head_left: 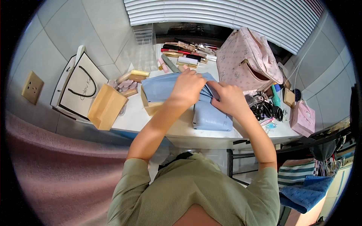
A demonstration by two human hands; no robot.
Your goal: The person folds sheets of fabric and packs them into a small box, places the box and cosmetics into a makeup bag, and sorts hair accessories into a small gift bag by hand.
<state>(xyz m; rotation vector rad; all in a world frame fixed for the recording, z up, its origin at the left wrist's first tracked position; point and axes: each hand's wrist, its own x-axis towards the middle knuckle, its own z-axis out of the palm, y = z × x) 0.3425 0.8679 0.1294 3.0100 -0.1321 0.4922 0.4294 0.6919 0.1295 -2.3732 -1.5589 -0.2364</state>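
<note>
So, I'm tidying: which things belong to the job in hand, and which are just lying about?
Apparently the job's:
blue packets
tan box by them
matching tan tray, possibly

Lying about:
pink patterned bag
white paper bag
small pink box

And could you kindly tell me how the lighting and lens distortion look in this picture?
In the head view, black surrounds the curved rim and the blinds bow; in the same head view, light brightens the left forearm, the blue packets show a faint sheen, and the left hand and right hand look reasonably sharp.
</note>
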